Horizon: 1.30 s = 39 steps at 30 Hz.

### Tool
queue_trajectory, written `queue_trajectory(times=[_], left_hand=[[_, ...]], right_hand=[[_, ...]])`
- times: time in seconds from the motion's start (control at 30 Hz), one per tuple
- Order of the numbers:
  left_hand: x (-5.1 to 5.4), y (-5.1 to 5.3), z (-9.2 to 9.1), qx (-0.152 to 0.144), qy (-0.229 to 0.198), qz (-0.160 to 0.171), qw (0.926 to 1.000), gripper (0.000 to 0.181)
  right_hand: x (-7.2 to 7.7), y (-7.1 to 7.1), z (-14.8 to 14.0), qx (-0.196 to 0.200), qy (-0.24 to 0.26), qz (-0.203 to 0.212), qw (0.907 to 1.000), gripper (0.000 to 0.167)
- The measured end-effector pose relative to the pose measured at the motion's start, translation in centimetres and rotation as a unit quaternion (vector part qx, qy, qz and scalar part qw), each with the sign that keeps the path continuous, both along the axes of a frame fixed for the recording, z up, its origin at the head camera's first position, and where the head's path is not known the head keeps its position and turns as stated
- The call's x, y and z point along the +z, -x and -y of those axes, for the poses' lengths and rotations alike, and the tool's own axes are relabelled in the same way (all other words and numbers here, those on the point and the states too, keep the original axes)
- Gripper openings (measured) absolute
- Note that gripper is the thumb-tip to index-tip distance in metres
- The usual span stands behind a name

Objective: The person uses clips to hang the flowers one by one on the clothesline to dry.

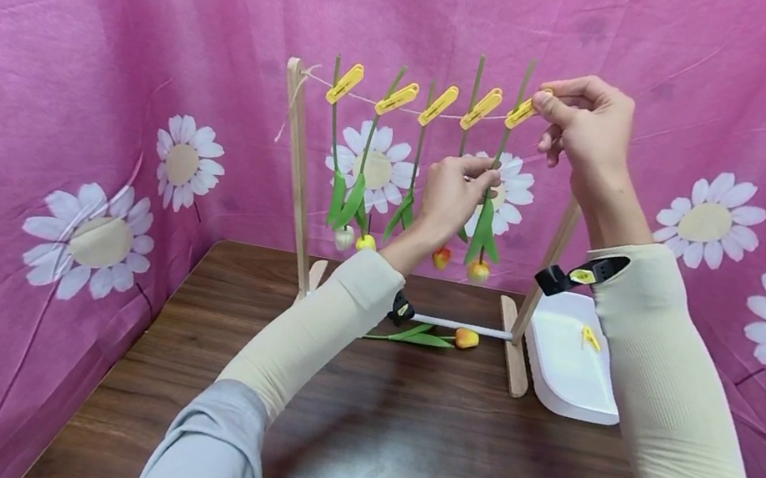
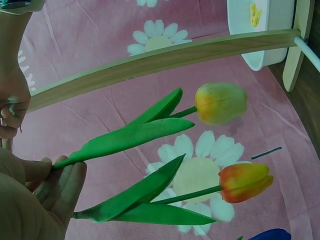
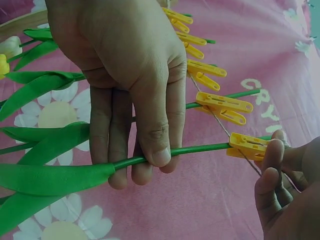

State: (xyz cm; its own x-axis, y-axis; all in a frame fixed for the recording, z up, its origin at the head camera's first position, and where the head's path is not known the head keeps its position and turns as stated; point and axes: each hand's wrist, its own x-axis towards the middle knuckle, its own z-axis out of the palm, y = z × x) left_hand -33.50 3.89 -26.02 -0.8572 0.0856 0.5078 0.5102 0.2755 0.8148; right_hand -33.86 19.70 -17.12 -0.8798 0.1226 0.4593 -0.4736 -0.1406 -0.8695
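Observation:
Fingers and thumb of my left hand (image 1: 452,198) pinch the green stem of the rightmost artificial tulip (image 1: 478,271), which hangs head down with a yellow-orange bloom. My right hand (image 1: 591,130) pinches the handle end of a yellow clothespin (image 3: 246,146); its nose sits over that stem and the string (image 1: 408,110). To the left, several more tulips hang upside down from the string by yellow clothespins (image 1: 397,98). Close beside the left hand in the left wrist view is a neighbouring orange-red tulip (image 2: 245,183).
A wooden stand (image 1: 300,166) carries the string, with a white bar low between its feet. One loose tulip (image 1: 467,338) lies on the brown table (image 1: 220,347). A white tray (image 1: 561,400) at right holds a yellow clothespin (image 1: 590,338). Behind hangs a pink flowered cloth (image 1: 201,6).

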Motion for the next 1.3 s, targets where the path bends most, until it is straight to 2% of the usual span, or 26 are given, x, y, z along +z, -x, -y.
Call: queue_trajectory(times=[0.3, 0.6, 0.8, 0.93, 1.07, 1.3], left_hand=[[0.0, 0.2, 0.0, 0.016, 0.035, 0.001, 0.9992, 0.024], [0.0, 0.3, 0.1, 0.035, 0.064, 0.005, 0.9974, 0.027], [-0.1, 0.1, 0.2, 0.027, 0.066, -0.006, 0.9975, 0.03], [-0.2, -0.1, 0.5, 0.02, 0.067, -0.011, 0.9975, 0.031], [-0.2, -0.3, 0.8, 0.027, 0.077, -0.01, 0.9966, 0.032], [-0.4, -0.7, 1.8, 0.029, 0.076, -0.019, 0.9965, 0.029]], right_hand=[[-0.6, 0.0, -0.1, -0.006, -0.06, -0.014, 0.9981, 0.016], [-1.3, -0.2, 0.1, -0.006, -0.081, -0.035, 0.9961, 0.038], [-1.5, -0.6, -0.2, -0.002, -0.05, -0.066, 0.9966, 0.034], [-1.6, -1.0, -0.7, -0.008, -0.015, -0.093, 0.9956, 0.025], [-1.8, -1.3, -1.4, -0.018, 0.016, -0.113, 0.9933, 0.015], [-2.2, -1.6, -2.7, -0.033, 0.072, -0.123, 0.9893, 0.008]])
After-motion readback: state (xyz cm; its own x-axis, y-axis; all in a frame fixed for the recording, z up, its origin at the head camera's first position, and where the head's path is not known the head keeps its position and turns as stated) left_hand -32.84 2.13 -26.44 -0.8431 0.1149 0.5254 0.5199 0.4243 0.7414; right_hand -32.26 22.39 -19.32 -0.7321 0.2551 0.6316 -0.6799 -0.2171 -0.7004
